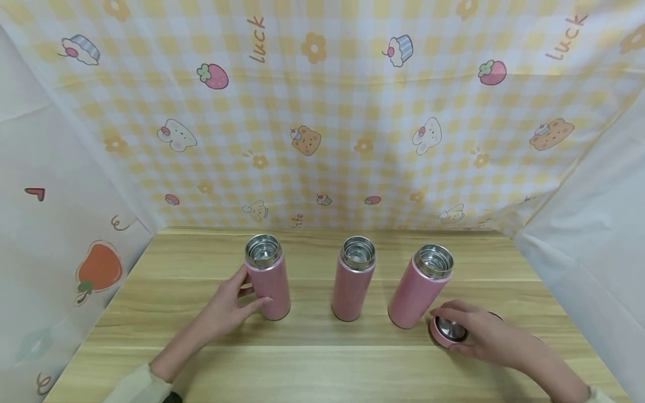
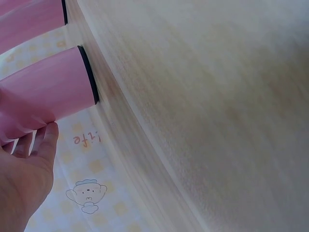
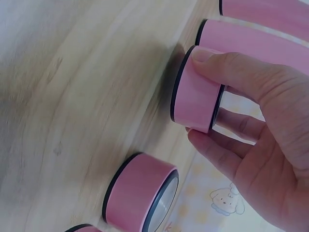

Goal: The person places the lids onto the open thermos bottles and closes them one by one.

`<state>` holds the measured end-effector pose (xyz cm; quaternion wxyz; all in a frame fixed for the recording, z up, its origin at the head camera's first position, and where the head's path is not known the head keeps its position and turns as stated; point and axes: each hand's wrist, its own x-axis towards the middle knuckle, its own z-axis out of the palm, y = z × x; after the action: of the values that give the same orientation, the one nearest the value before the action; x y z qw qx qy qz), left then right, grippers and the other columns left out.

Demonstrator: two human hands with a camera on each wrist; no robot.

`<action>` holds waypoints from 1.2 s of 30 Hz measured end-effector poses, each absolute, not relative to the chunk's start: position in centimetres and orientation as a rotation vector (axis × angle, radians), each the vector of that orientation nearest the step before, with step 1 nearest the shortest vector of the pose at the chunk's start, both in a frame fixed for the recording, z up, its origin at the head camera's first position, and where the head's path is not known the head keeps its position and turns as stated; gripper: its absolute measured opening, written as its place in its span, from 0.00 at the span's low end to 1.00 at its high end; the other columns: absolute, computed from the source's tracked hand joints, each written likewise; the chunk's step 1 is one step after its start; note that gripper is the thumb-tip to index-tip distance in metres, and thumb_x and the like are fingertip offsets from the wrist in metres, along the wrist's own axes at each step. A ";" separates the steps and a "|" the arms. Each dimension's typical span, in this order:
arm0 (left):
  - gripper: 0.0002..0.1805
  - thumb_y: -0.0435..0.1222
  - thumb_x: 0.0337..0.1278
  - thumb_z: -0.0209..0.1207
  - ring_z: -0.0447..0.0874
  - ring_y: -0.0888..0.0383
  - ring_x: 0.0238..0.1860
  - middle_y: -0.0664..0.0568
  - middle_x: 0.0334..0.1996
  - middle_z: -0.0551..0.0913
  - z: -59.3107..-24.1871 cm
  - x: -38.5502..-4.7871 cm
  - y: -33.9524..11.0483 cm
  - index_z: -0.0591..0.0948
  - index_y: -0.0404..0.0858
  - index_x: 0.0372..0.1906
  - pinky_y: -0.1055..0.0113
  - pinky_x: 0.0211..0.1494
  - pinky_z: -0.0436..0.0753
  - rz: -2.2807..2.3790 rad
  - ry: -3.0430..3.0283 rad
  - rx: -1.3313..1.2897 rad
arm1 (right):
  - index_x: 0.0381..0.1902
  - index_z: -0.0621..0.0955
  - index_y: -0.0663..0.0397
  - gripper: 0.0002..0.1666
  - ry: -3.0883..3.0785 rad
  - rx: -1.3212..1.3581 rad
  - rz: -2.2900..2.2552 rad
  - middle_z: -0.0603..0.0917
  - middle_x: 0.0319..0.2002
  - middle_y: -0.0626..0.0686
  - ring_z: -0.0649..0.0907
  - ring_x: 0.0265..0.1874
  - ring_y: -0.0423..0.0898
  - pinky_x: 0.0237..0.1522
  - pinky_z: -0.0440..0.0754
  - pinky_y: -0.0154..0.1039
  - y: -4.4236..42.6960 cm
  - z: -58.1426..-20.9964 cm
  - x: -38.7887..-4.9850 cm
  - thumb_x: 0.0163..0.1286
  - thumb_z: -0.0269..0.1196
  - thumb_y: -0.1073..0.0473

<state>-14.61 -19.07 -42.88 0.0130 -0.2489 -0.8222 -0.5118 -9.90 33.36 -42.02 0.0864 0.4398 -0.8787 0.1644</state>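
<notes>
Three pink thermos bottles with bare steel mouths stand in a row on the table. My left hand (image 1: 229, 302) grips the left bottle (image 1: 271, 288), thumb in front and fingers round its far side; the left wrist view shows that bottle (image 2: 53, 87) too. Between the other two is the middle bottle (image 1: 350, 291), and no hand touches it. At the far right, my right hand (image 1: 491, 336) pinches a pink lid (image 3: 195, 96) with a dark rim, its steel inner side facing up. This lid sits just right of the right bottle (image 1: 415, 296), low at the tabletop.
A second pink lid (image 3: 137, 191) sits on the wooden table (image 1: 322, 369) beyond the held one, mostly hidden behind my right hand in the head view. Part of a third lid (image 3: 83, 228) shows too. A checked cloth (image 1: 332, 168) hangs behind the table.
</notes>
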 end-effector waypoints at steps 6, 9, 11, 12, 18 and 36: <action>0.40 0.38 0.61 0.71 0.76 0.43 0.63 0.43 0.65 0.74 -42.9 -14.5 -19.0 0.64 0.40 0.73 0.58 0.58 0.82 -1.579 -2.580 -0.766 | 0.59 0.81 0.53 0.38 -2.642 1.338 0.505 0.81 0.52 0.48 0.83 0.46 0.42 0.48 0.76 0.21 32.7 -42.1 -9.5 0.50 0.82 0.62; 0.40 0.38 0.61 0.71 0.76 0.42 0.63 0.42 0.66 0.73 -42.9 -14.5 -19.0 0.63 0.41 0.74 0.58 0.58 0.82 -1.577 -2.590 -0.759 | 0.59 0.81 0.53 0.37 -2.640 1.351 0.499 0.82 0.52 0.48 0.82 0.46 0.42 0.47 0.77 0.23 32.5 -42.1 -9.3 0.50 0.82 0.61; 0.40 0.38 0.62 0.70 0.75 0.42 0.64 0.42 0.67 0.72 -42.9 -14.5 -19.0 0.62 0.41 0.74 0.58 0.59 0.82 -1.578 -2.593 -0.762 | 0.59 0.81 0.52 0.37 -2.641 1.356 0.497 0.82 0.51 0.47 0.82 0.46 0.42 0.46 0.78 0.23 32.3 -42.1 -9.2 0.50 0.81 0.61; 0.41 0.38 0.62 0.70 0.75 0.42 0.64 0.42 0.67 0.72 -42.9 -14.5 -19.0 0.62 0.42 0.75 0.58 0.59 0.81 -1.580 -2.594 -0.763 | 0.59 0.81 0.52 0.37 -2.641 1.358 0.496 0.82 0.51 0.47 0.83 0.45 0.41 0.46 0.78 0.24 32.3 -42.1 -9.1 0.50 0.81 0.60; 0.42 0.39 0.64 0.69 0.73 0.42 0.65 0.42 0.69 0.70 -43.1 -14.4 -19.0 0.59 0.44 0.76 0.57 0.60 0.81 -1.576 -2.604 -0.771 | 0.60 0.80 0.51 0.37 -2.660 1.367 0.506 0.82 0.52 0.46 0.82 0.45 0.41 0.45 0.78 0.24 31.9 -42.0 -8.9 0.51 0.81 0.60; 0.42 0.42 0.69 0.64 0.72 0.41 0.66 0.39 0.71 0.66 -43.3 -14.0 -18.8 0.53 0.40 0.78 0.53 0.62 0.79 -1.423 -2.664 -0.799 | 0.64 0.78 0.51 0.40 -2.698 1.397 0.530 0.81 0.55 0.48 0.82 0.49 0.41 0.41 0.86 0.39 30.5 -41.5 -8.2 0.53 0.80 0.60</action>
<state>-14.03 -18.80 -43.26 0.0087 -0.2559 -0.8527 -0.4553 -8.19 30.54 -41.47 0.0288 0.4529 -0.8744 0.1718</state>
